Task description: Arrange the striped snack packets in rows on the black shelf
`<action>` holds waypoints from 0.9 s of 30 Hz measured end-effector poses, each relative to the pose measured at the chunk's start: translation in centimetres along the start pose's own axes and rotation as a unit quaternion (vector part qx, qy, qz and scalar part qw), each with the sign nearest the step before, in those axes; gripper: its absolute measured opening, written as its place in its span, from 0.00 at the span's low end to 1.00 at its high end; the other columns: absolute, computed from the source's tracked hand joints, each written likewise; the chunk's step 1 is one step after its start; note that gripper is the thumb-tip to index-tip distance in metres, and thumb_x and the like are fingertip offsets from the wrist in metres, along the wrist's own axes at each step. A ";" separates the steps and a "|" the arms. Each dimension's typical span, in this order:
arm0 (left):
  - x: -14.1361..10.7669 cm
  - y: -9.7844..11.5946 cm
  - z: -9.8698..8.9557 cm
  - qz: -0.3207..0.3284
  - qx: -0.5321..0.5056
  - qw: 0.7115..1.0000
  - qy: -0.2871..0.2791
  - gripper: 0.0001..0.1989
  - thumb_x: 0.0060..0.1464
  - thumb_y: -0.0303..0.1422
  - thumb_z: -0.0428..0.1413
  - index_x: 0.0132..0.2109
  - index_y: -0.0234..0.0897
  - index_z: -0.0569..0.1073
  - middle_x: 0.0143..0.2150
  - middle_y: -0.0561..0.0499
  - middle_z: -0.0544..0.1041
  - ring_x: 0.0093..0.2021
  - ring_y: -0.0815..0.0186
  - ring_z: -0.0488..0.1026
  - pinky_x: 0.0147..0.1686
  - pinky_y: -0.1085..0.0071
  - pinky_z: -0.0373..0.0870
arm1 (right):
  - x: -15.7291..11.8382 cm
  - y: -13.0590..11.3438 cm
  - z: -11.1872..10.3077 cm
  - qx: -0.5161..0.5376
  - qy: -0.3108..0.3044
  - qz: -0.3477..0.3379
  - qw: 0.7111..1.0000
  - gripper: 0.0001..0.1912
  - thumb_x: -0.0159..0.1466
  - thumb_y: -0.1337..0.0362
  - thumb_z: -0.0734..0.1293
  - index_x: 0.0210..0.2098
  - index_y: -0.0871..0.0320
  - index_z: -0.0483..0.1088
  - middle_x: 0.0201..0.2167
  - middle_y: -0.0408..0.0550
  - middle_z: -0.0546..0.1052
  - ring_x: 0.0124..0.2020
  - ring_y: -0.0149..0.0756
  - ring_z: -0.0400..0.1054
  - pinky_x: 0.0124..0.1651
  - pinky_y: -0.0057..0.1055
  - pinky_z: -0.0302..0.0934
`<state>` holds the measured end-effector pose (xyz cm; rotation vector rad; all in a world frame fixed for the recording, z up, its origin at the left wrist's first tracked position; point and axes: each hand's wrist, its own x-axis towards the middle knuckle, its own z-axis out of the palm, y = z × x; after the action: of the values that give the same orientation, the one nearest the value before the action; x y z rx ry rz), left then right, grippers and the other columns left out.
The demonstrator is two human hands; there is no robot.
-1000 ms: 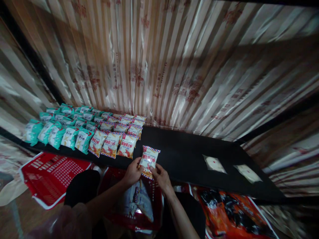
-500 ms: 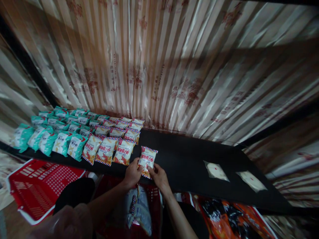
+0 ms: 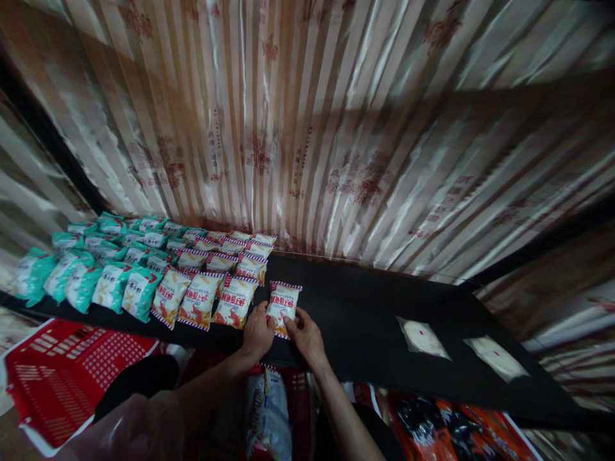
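Between my two hands a white and orange snack bag (image 3: 283, 301) with a striped top edge stands at the front of the black shelf (image 3: 350, 307). My left hand (image 3: 259, 331) grips its lower left side, and my right hand (image 3: 306, 334) holds the lower right with the thumb on its front. Just left of it is a matching snack bag (image 3: 235, 301), apart from the held one. Rows of the same bags run back from there. Farther left stand several teal snack bags (image 3: 140, 293).
Two flat clear packets with pale round contents, a nearer packet (image 3: 423, 337) and a farther packet (image 3: 497, 357), lie on the right. Below the shelf are a red basket (image 3: 72, 384), silvery bags (image 3: 269, 413) and orange-black packages (image 3: 446, 426). A striped curtain (image 3: 298, 128) hangs behind.
The view has shifted slightly, so the bag rows sit a little lower and farther left. Both hands still hold the same bag, which now stands slightly closer to the shelf's back.
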<state>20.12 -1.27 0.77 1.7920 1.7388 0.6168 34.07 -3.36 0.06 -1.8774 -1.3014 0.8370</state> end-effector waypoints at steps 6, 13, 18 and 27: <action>1.0 0.9 -0.3 -0.009 -0.010 1.000 -0.004 0.18 0.55 0.25 0.48 0.53 0.28 0.65 0.50 0.40 0.72 0.52 0.62 0.69 0.53 0.70 0.61 | 1.2 -0.3 -0.2 -0.021 0.001 -0.009 1.000 0.28 0.57 0.51 0.62 0.50 0.63 0.68 0.29 0.49 0.77 0.31 0.39 0.71 0.33 0.30 0.61; 2.1 2.4 -1.4 -0.028 -0.013 0.999 -0.035 0.18 0.55 0.24 0.48 0.53 0.30 0.66 0.51 0.41 0.72 0.53 0.62 0.68 0.53 0.70 0.60 | 2.9 -0.5 -0.6 -0.031 0.006 0.000 1.000 0.26 0.57 0.51 0.62 0.49 0.60 0.69 0.29 0.48 0.78 0.30 0.38 0.72 0.32 0.29 0.61; 2.9 2.4 -1.3 -0.017 -0.003 1.000 -0.022 0.20 0.54 0.25 0.48 0.54 0.29 0.67 0.52 0.38 0.71 0.54 0.59 0.67 0.54 0.68 0.59 | 3.9 -0.7 -0.6 -0.036 0.002 -0.005 0.999 0.25 0.57 0.52 0.62 0.49 0.60 0.69 0.29 0.47 0.77 0.30 0.38 0.72 0.32 0.29 0.60; 4.1 2.8 -0.5 -0.015 -0.019 1.000 -0.010 0.21 0.54 0.25 0.47 0.56 0.28 0.65 0.54 0.38 0.70 0.56 0.58 0.66 0.56 0.68 0.58 | 5.6 -1.6 -0.6 -0.068 0.016 0.004 0.998 0.27 0.58 0.53 0.63 0.52 0.62 0.68 0.33 0.52 0.78 0.34 0.40 0.72 0.34 0.29 0.60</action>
<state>22.09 2.90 2.79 1.7371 1.7259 0.6135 35.35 2.30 1.01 -1.9946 -1.3615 0.7352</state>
